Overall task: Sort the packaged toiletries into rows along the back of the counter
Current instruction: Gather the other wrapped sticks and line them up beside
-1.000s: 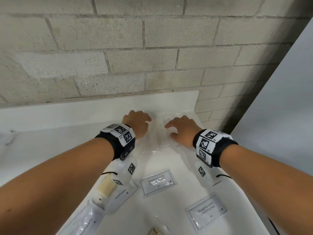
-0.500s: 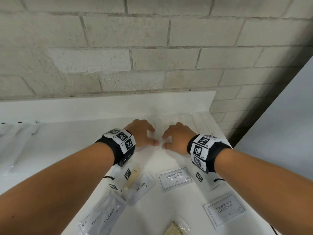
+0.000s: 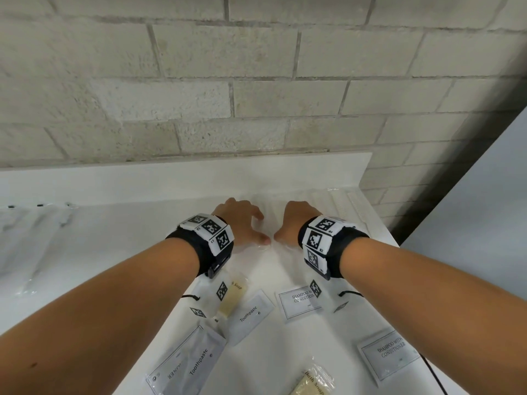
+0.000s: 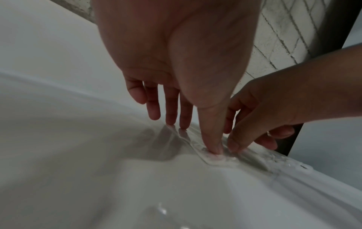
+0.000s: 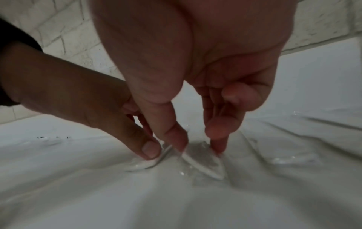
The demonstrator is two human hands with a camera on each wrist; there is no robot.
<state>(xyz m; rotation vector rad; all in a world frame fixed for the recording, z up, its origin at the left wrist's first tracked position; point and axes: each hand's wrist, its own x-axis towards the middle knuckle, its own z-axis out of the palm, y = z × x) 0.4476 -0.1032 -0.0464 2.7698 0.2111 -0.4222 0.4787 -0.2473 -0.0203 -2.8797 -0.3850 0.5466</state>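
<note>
Bathroom-like setting: white counter [image 3: 119, 240], painted block wall [image 3: 256, 81], shampoo sachets [image 3: 387, 356], toothpaste packets [image 3: 251, 316].

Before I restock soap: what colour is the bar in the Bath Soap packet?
Pale yellow-cream, in a clear wrapper; the soap shows best in the head view.

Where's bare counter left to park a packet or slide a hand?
Free: the strip between the left toothpaste packet and the shampoo packet, running toward the bath soap. Crowded: the back right, where both hands press clear packets.
</note>
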